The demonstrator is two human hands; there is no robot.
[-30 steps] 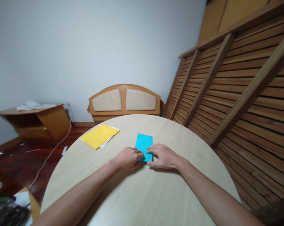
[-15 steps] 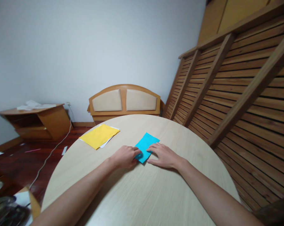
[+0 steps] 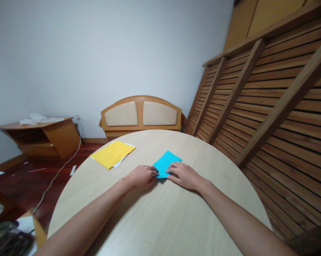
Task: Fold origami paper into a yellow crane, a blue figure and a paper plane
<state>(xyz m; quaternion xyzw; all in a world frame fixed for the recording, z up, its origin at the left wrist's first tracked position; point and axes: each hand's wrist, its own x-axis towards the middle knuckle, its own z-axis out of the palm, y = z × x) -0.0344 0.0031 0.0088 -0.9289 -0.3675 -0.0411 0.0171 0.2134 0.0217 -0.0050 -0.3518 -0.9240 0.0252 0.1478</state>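
While we look down over the round table [image 3: 155, 220], we list the following. Item: one sheet of blue paper [image 3: 164, 164], lying at a slant near the middle of the tabletop, between the two hands, its near edge slightly raised. Item: left hand [image 3: 143, 177], fingers curled narrowly over the paper's left corner; we cannot tell whether the thumb pinches it from below. Item: right hand [image 3: 185, 176], loosely spread, fingertips on the paper's right part, thumb by the near edge. Item: yellow paper [image 3: 112, 154], flat, well apart to the left, with white paper [image 3: 120, 162] showing from under its edges. Beyond the table we record a headboard [image 3: 141, 113] with two pale panels; at right, a slatted wooden frame [image 3: 256, 96], tilted; at left, a low cabinet [image 3: 59, 137] bearing crumpled white material [image 3: 38, 118].
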